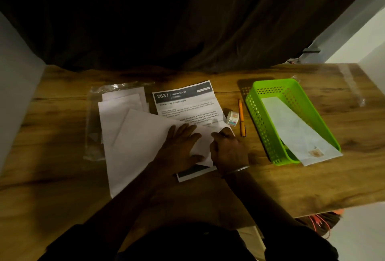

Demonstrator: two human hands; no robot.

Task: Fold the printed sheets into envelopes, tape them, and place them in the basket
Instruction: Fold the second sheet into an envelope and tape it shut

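The left hand (180, 146) lies flat, fingers spread, on the white printed sheet (187, 106) mid-table; the right hand (227, 149) pinches its folded edge. The perforated green plastic basket (258, 123) sits well right, bare wooden table (281, 181) between.

Sheets, tape and basket on the bench

A printed sheet (187, 104) headed "2637 Living Room" lies flat at mid-bench, its near part covered by a white sheet (143, 135) folded over at an angle. More white sheets (118, 104) lie stacked to the left. A small tape roll (232, 118) sits just right of the printed sheet. Further right stands a green perforated basket (270, 92), holding a long folded envelope (298, 131) that leans over its near rim, with a small taped patch near that end.
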